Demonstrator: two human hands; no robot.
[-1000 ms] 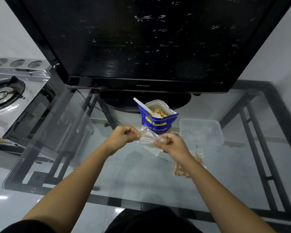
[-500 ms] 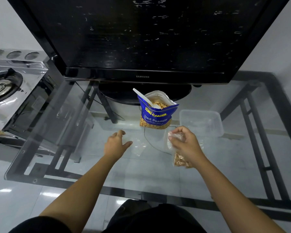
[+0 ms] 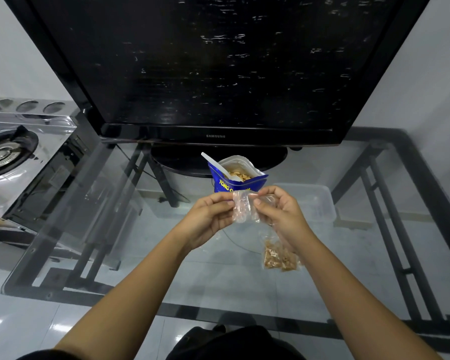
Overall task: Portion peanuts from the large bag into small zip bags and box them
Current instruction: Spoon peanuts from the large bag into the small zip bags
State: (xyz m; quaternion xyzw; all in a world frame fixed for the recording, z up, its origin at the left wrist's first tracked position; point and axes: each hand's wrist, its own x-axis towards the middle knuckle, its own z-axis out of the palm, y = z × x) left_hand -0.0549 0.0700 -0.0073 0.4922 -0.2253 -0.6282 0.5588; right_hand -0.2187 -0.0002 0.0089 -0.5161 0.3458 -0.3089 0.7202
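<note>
Both bare forearms extend forward and converge at centre. Left hand (image 3: 208, 219): palm turned inward, fingers (image 3: 220, 203) curled, thumb and forefinger pinched together at the tips. Right hand (image 3: 281, 216): mirrored opposite, fingers bent, thumb pressed to forefinger. The two hands sit just beside each other, raised.

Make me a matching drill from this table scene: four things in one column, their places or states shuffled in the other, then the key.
1. white spoon
2. empty zip bag
3. filled zip bag
4. clear box

A. lying on the glass by the right wrist
B. standing in the blue peanut bag
C. empty, right of the peanut bag
D. pinched between both hands

Pairs: 1-B, 2-D, 3-A, 4-C
</note>
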